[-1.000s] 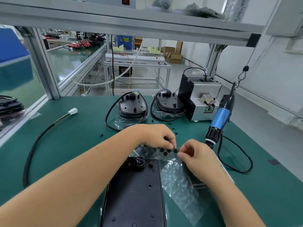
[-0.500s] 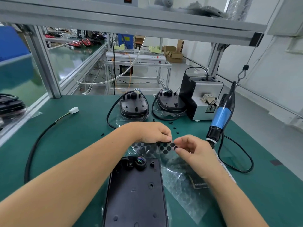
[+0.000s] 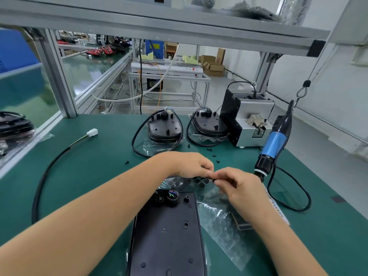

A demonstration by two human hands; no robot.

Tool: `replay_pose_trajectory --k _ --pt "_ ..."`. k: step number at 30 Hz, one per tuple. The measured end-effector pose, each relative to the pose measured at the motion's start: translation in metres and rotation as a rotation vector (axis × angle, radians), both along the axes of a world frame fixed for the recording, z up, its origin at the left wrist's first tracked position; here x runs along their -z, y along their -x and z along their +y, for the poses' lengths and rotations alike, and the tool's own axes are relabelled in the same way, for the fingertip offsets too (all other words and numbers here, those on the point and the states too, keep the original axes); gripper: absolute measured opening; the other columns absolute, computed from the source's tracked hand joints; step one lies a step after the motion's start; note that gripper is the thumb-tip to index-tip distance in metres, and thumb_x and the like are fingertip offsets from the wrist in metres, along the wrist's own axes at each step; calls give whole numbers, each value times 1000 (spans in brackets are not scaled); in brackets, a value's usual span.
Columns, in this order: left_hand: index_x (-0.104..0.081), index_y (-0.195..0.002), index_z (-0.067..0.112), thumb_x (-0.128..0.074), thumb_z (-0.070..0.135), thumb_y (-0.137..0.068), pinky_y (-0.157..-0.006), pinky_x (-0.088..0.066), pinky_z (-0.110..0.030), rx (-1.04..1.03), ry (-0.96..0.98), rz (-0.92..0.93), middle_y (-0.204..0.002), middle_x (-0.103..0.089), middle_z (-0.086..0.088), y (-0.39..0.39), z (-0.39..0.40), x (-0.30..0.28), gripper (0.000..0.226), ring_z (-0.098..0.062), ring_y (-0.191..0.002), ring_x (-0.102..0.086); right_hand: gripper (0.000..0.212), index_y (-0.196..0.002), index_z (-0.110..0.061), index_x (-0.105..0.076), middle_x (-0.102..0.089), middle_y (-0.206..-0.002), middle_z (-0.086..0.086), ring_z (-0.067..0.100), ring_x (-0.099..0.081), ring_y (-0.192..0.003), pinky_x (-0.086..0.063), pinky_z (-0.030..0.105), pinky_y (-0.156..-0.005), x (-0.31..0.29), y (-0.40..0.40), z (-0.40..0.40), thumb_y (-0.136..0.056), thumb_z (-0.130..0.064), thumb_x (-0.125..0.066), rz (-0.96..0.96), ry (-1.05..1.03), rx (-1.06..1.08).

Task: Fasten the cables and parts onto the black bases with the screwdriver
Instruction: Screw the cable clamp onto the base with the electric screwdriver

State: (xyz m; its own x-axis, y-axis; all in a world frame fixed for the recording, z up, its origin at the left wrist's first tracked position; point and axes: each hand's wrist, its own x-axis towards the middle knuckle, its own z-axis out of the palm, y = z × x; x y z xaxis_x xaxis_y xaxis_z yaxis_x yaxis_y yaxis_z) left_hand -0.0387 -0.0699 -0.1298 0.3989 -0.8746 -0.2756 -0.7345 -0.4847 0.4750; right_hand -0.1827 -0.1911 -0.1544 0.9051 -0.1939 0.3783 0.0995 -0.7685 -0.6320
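Here, a green tabletop (image 3: 83,176) sits inside an aluminium frame with a shelf overhead; beyond it lie more green benches, a white machine on a metal stand and cardboard boxes on a pale floor.

The nearest black base (image 3: 167,236) lies flat at the near edge, lengthwise away from the viewer, matte, with small holes and a round socket showing coloured wire ends at its far end. It rests partly on a clear bubble-wrap bag (image 3: 221,224) that spreads to its right. Two more black bases (image 3: 165,128) (image 3: 209,126) lie at the far side on clear bags, each ringed by its own black cable. The screwdriver (image 3: 272,146), blue-bodied with a black nose, hangs tilted from a hook at the right, its cord looping on the mat; neither hand touches it.

The left hand (image 3: 189,164) and the right hand (image 3: 239,188) meet just beyond the near base, fingers curled. Together they pinch a clear strip of round black pads (image 3: 201,180), the left at its upper edge, the right at its right end. The hands hide part of the strip.

A long black cable (image 3: 43,182) with a white connector (image 3: 92,132) curves across the left. Loose black screws (image 3: 214,155) are scattered between the far bases and the hands. A grey screw feeder (image 3: 253,120) stands at the far right, just beside the right-hand far base.
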Motion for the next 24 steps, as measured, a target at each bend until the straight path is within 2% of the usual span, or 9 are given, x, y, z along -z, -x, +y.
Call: replay_pose_trajectory --k 7,10,12,15,17,20,24 --pt "-63 -100 19 -49 26 -98 -97 -44 -42 -24 55 30 -108 -62 -11 0 3 3 16 -28 -103 -56 12 -85 -21 -67 -64 -74 -18 -4 -60 -72 -44 9 -69 -4 -6 2 -87 -9 -70 105 45 59" --pt "-58 -86 27 -49 27 -98 -85 -44 -35 -36 87 45 -92 -59 -4 0 5 1 15 -20 -84 -52 19 -82 -28 -63 -64 -72 -18 -5 -60 -75 -45 10 -69 -4 -5 3 -86 -10 -70 105 50 74" --pt "-53 -77 30 -49 25 -99 -74 -40 -29 -36 104 58 -78 -52 4 0 5 1 23 -11 -72 -45 18 -91 -28 -66 -65 -77 -20 -6 -60 -77 -47 12 -74 -4 -3 4 -87 -10 -70 96 66 63" --pt "-57 -84 26 -49 25 -99 -72 -38 -25 -45 103 78 -75 -50 8 -1 5 2 17 -8 -70 -43 15 -100 -18 -73 -73 -91 -6 10 -66 -87 -52 32 -84 -2 -4 4 -87 -10 -70 69 152 47" --pt "-58 -87 25 -49 25 -99 -74 -38 -26 -43 100 78 -77 -51 9 -2 5 2 15 -8 -72 -44 11 -96 -15 -74 -74 -91 -2 15 -67 -85 -52 35 -81 -2 -4 4 -86 -10 -71 39 164 45" --pt "-54 -77 37 -48 26 -99 -74 -36 -25 -42 106 71 -77 -51 13 -3 5 3 25 -4 -70 -45 7 -87 -13 -74 -73 -80 -3 13 -63 -71 -49 29 -68 -1 -3 5 -84 -7 -73 -26 208 38" --pt "-54 -75 39 -49 28 -99 -73 -36 -24 -58 111 75 -77 -52 16 -2 6 2 27 -2 -70 -45 8 -81 -11 -71 -70 -71 -3 17 -61 -62 -49 34 -61 -1 0 7 -82 -3 -74 -72 215 39"
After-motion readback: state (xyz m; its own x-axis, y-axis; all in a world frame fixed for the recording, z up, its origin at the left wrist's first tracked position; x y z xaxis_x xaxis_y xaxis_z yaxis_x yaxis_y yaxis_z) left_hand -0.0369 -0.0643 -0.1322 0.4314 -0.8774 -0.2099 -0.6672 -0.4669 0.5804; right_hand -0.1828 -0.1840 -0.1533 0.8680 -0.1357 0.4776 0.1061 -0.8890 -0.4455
